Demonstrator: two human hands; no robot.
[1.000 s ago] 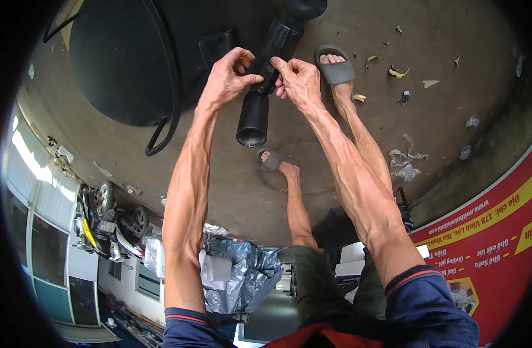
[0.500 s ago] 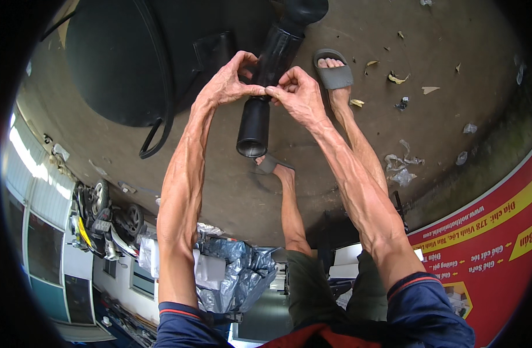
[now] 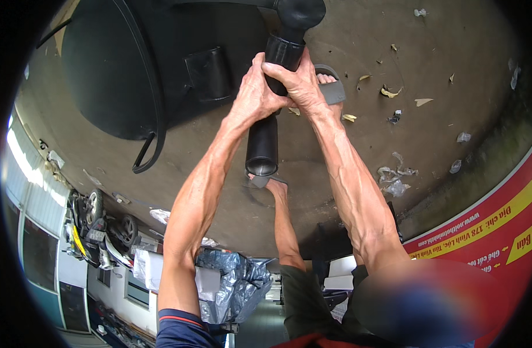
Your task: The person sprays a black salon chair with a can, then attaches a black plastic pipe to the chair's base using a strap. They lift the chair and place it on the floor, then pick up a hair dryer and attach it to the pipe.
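Observation:
A long black tube (image 3: 263, 142) with a shiny hollow near end stands out before me at the top centre. Around its upper part is a glossy black sleeve (image 3: 284, 53), below a rounded black knob-like end (image 3: 301, 13). My left hand (image 3: 255, 93) wraps the tube from the left, fingers behind it. From the right, my right hand (image 3: 299, 86) grips it, its thumb across the front. Both hands sit close together just under the sleeve's upper rim, and hide the middle of the tube.
A big black padded panel (image 3: 109, 75) with a strap lies left of the tube. Dry leaves (image 3: 389, 93) and plastic scraps (image 3: 395, 184) dot the floor at right. A red sign (image 3: 480, 232) stands at lower right; motorbikes (image 3: 92, 226) and a grey plastic sheet (image 3: 240, 284) are at lower left.
My hands have gone from a fingertip pinch at the tube's joint to a full two-handed grip higher up. The tube's near end sits lower and slightly right in view.

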